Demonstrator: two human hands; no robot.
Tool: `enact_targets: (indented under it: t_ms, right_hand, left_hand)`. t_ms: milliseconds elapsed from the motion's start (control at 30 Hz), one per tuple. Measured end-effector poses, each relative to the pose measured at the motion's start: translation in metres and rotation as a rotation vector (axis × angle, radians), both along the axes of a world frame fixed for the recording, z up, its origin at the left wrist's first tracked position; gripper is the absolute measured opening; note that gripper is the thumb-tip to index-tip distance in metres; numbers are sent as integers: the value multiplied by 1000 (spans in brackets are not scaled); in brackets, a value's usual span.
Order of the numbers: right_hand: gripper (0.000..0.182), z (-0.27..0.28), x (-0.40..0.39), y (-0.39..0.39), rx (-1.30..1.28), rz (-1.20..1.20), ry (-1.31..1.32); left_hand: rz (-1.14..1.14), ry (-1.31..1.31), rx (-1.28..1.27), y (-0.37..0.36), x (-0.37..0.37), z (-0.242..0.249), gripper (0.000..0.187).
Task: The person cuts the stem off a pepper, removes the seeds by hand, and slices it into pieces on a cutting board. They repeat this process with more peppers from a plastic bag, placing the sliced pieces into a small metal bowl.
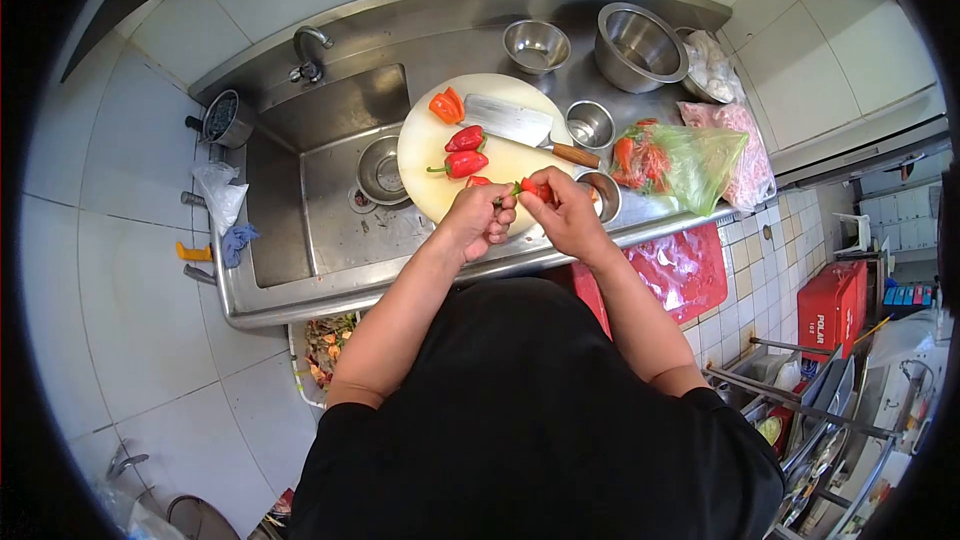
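Note:
Over the near edge of a round white cutting board, my right hand grips a red pepper. My left hand is closed in a pinch at that pepper's green stem. Whole red peppers lie on the board, and another piece of red pepper shows partly behind my left hand. An opened orange-red pepper sits at the board's far left. A cleaver with a wooden handle lies across the board's right side.
A sink basin with a metal bowl is left of the board. Steel bowls, a deep pot and small cups stand behind and right. A green plastic bag with red peppers lies right.

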State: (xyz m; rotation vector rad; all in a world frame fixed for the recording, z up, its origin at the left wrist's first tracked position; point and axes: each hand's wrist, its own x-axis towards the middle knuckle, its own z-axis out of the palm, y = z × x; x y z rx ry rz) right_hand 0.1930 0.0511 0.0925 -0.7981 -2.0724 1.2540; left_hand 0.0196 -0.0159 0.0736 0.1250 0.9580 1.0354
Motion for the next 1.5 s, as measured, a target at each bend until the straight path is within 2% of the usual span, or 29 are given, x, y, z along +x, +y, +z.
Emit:
enact_targets:
  t_ms: [33,100,167,233,300,367,433,500,567,600,633,667,700,733,800,833,867,900,967,1000,1067,1133,1200,1233,1300,1367,1400,1467,1500]
  right_hand:
    - [18,-3,2,2,0,3,0]
    - [16,-5,7,4,-427,-13,120]
    - [15,-26,18,18,-842,-61,479]
    - [13,-11,33,27,-890,-313,502]
    - [12,-49,70,64,-803,-437,369]
    - [11,-51,86,75,-793,-573,237]
    - [10,-79,98,85,-728,-614,66]
    - [12,-108,108,93,-667,-579,-20]
    - [14,-123,111,96,-219,-410,-278]
    - [17,-115,105,91,-55,-459,-418]
    - [17,-100,96,84,-57,-452,-415]
    - [18,-78,83,74,119,-464,-410]
    - [19,-69,72,67,293,-478,-402]
    - [21,-71,62,68,139,-446,-280]
    - [22,-71,42,72,290,-401,-316]
    - [23,-68,30,77,448,-352,-351]
    - [25,-58,18,81,429,-273,-444]
    - [25,-60,8,89,435,-268,-436]
    - [31,-76,-12,107,409,-190,-763]
    - [35,-84,-21,116,359,-118,-878]
    - [35,-93,-29,126,405,-89,-902]
    - [37,-87,-32,129,445,-68,-929]
    - [38,-62,-26,120,219,21,-855]
    - [38,-53,-20,116,214,15,-855]
    - [40,-44,-2,99,-66,-93,-710]
    - [35,-59,27,80,-149,-154,-570]
    - [32,-49,40,66,-316,-150,-486]
    - [28,-49,65,42,-486,-145,-401]
    - [26,-54,77,29,-484,-131,-323]
  left_hand:
    - [-21,-47,-8,0,-2,-1,27]
    - [-34,-71,2,-3,-4,0,27]
    - [-52,-98,12,-10,-8,3,27]
    - [-1,143,156,-26,-21,9,26]
    - [-12,541,218,-57,-45,8,25]
    - [-51,878,243,-102,-82,-8,25]
    - [-43,1004,40,-154,-116,-19,26]
    - [-213,1289,-98,-217,-159,-50,27]
    - [-408,1577,-335,-267,-182,-66,27]
    - [-692,1743,-322,-309,-209,-105,26]
    - [-988,1888,-303,-340,-227,-136,32]
    - [-988,1889,-313,-347,-222,-131,32]
    - [-758,1896,-521,-350,-214,-121,38]
    - [-522,1881,-715,-349,-206,-114,48]
    - [-111,1900,-492,-313,-195,-113,59]
    - [-19,1785,-342,-271,-169,-82,56]
    - [73,1665,-196,-224,-139,-51,52]
    - [122,1659,24,-192,-123,-60,53]
    - [-61,1847,427,-124,-74,-48,58]
    - [-164,1806,495,-95,-51,-36,62]
    - [-389,1877,640,-41,-21,-29,64]
    - [-515,1980,633,-6,-17,-53,64]
    - [-659,2067,625,11,-21,-61,63]
    - [-716,1998,541,16,-25,-62,62]
    - [-789,1917,456,11,-29,-60,60]
    - [-461,1594,523,-4,-30,-47,59]
    - [-472,1590,519,-8,-29,-55,59]
    - [-109,1029,567,-12,-29,-79,62]
    - [-115,1027,562,-11,-26,-81,62]
